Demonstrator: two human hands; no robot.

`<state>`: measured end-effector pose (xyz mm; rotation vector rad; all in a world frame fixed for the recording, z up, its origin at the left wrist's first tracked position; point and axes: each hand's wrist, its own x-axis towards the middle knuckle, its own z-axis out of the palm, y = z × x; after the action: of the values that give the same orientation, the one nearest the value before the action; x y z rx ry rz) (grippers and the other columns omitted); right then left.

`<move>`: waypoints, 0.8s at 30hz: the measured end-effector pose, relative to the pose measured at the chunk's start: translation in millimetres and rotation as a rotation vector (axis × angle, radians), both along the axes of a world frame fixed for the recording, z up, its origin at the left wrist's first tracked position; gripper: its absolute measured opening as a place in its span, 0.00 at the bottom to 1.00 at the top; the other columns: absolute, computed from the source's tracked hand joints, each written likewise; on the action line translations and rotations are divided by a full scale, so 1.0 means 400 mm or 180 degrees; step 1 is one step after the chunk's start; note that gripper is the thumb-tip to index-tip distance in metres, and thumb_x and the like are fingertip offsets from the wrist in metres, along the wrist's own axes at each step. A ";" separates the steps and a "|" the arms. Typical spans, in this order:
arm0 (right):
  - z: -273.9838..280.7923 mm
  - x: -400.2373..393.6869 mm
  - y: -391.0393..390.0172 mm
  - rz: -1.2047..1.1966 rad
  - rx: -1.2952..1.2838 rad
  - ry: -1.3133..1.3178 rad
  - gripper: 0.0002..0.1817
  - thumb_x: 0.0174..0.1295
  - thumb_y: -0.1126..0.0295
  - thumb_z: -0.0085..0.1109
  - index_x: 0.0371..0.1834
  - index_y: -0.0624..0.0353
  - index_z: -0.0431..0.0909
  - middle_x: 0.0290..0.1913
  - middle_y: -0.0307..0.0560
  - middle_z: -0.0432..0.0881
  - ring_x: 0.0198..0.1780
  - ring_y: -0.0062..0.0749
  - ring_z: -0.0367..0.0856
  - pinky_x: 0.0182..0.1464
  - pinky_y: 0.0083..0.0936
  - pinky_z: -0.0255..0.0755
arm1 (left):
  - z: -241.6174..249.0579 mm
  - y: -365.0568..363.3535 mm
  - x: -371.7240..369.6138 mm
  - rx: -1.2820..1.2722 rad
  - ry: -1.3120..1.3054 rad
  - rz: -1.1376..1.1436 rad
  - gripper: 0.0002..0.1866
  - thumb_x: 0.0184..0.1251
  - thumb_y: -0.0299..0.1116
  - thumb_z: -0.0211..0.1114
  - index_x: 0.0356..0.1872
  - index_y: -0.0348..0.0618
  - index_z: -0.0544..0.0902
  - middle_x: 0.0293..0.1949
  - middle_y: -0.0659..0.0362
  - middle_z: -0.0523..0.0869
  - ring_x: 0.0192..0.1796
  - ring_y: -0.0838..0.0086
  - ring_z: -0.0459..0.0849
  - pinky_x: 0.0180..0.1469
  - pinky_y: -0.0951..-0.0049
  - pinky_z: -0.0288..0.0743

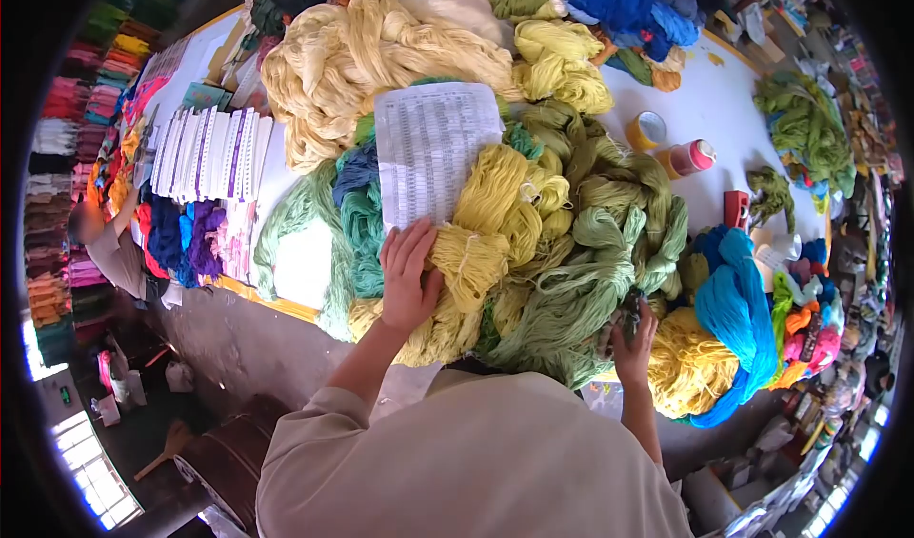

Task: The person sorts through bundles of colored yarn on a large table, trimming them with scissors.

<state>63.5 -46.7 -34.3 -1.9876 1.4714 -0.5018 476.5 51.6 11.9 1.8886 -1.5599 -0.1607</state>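
Observation:
My left hand (409,269) lies with outstretched fingers on the lower edge of a printed sheet (438,148), its thumb against a yellow yarn skein (471,264). The sheet, covered in rows of small print, rests on the yarn heap. My right hand (630,340) is at the heap's front right, beside pale green skeins (571,300). Its fingers curl around a small dark object (628,311) whose kind I cannot make out. Olive skeins (619,181) lie behind, and teal skeins (364,238) are left of the sheet.
Cream yarn (362,57) is piled at the back. Thread cones (690,157) and a tape roll (647,130) stand right. White cards or booklets (211,152) lie left. Blue yarn (738,300) hangs at the right edge. Another person (116,248) is at the far left, near yarn shelves.

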 end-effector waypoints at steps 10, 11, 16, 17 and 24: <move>-0.040 -0.025 -0.055 0.0167 0.0536 0.0087 0.49 0.45 0.75 0.68 0.75 0.55 0.57 0.62 0.60 0.69 0.62 0.59 0.70 0.65 0.47 0.67 | 0.005 -0.005 -0.010 -0.0022 0.0041 0.0056 0.33 0.53 0.23 0.61 0.66 0.38 0.72 0.68 0.49 0.73 0.70 0.53 0.69 0.76 0.49 0.50; -0.043 -0.024 -0.060 0.0194 0.0416 0.0098 0.49 0.42 0.76 0.69 0.74 0.53 0.60 0.60 0.60 0.70 0.61 0.58 0.71 0.63 0.46 0.70 | 0.003 -0.007 -0.009 -0.0010 -0.0011 0.0090 0.33 0.53 0.23 0.60 0.66 0.38 0.72 0.68 0.49 0.73 0.70 0.53 0.69 0.76 0.49 0.51; 0.035 -0.020 -0.071 0.0091 0.0332 -0.0126 0.27 0.57 0.77 0.61 0.63 0.54 0.74 0.51 0.57 0.81 0.53 0.55 0.80 0.55 0.41 0.75 | 0.005 -0.005 -0.024 -0.0127 -0.0019 0.0012 0.33 0.55 0.21 0.58 0.68 0.38 0.71 0.68 0.47 0.73 0.71 0.53 0.68 0.76 0.50 0.52; 0.019 -0.052 -0.064 0.0301 0.0169 -0.0252 0.28 0.59 0.76 0.61 0.65 0.54 0.72 0.55 0.60 0.80 0.55 0.57 0.80 0.55 0.40 0.76 | 0.006 0.002 -0.025 -0.0054 0.0091 0.0059 0.32 0.57 0.22 0.59 0.68 0.38 0.70 0.69 0.48 0.73 0.71 0.51 0.67 0.76 0.51 0.52; 0.032 -0.185 0.096 -0.0047 0.0507 -0.0744 0.38 0.62 0.78 0.65 0.75 0.61 0.59 0.64 0.53 0.74 0.66 0.42 0.72 0.67 0.34 0.65 | 0.126 -0.014 -0.094 -0.0693 0.0090 -0.0333 0.28 0.63 0.24 0.62 0.66 0.32 0.70 0.68 0.42 0.70 0.70 0.49 0.68 0.71 0.52 0.61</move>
<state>-10.3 -8.2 -21.4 -1.7326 1.3386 -0.5833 439.1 45.9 62.4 1.6318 -1.5897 -0.0604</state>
